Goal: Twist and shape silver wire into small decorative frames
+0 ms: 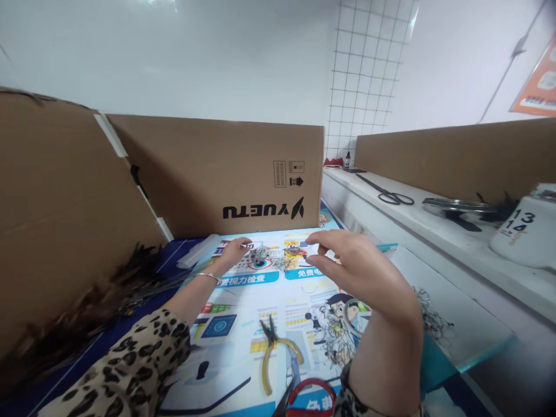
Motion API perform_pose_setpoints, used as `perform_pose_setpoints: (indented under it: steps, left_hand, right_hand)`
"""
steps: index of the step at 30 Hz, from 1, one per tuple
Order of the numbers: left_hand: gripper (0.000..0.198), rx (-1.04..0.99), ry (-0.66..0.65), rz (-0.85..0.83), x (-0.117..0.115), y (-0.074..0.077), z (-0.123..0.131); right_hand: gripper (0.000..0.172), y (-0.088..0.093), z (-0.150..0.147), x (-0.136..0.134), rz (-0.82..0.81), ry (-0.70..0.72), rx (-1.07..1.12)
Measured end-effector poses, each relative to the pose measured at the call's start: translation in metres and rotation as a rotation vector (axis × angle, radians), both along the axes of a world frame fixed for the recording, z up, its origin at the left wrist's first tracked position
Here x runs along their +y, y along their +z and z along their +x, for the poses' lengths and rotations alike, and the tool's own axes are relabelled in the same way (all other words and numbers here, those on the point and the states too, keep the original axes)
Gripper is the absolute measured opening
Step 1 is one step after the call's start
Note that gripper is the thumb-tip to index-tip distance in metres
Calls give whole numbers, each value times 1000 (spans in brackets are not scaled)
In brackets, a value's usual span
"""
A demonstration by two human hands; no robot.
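My left hand (234, 252) is over the far part of the printed poster sheet, its fingertips pinched together. Whatever sits between them is too small to make out. Just right of it lies a loose pile of thin wire pieces (263, 252). My right hand (347, 258) hovers to the right of that pile, thumb and fingers apart with nothing between them. Below my right wrist is a bigger tangle of wire pieces (336, 341), with a ring of tape (351, 318) beside it. Yellow-handled pliers (271, 353) and red-handled scissors (311, 398) rest nearer to me.
Cardboard panels (217, 174) stand behind and to the left. Dark brown feathers (87, 307) lie along the left side. At right, a clear tray (473, 324) holds more wire pieces. A white ledge (417, 214) carries black scissors (391, 197) and a white container (527, 231).
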State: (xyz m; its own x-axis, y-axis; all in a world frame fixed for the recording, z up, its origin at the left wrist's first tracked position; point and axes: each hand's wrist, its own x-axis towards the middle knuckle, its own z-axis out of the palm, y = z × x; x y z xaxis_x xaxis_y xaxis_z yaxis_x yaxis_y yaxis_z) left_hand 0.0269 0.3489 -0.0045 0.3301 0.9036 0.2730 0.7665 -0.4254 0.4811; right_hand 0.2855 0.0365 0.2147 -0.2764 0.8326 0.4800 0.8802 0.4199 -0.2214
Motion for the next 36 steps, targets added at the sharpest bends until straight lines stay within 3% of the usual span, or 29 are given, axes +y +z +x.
perform_pose_setpoints:
  steps: [8,13,18,27,31,36]
  left_hand:
    - [24,1,-43,-22,4,4,19]
    - [28,-46,-48,-42,-8,10,29]
    - [28,-118,-21,-67,-19,10,33]
    - [23,-398,61,-53,-25,11,21]
    - [19,-601,91,-24,-29,20,13]
    - [28,-869,58,-19,-53,40,16]
  right_hand:
    - [28,3,1,-20,63,120,-14]
    - [27,3,-3,-12,10,159,-7]
    - [27,-4,-5,13,-86,54,7]
    - [28,-34,-3,69,-195,-152,-102]
    - [25,-53,2,94,-238,-106,-67]
    - [23,-78,-3,122,-288,-21,32]
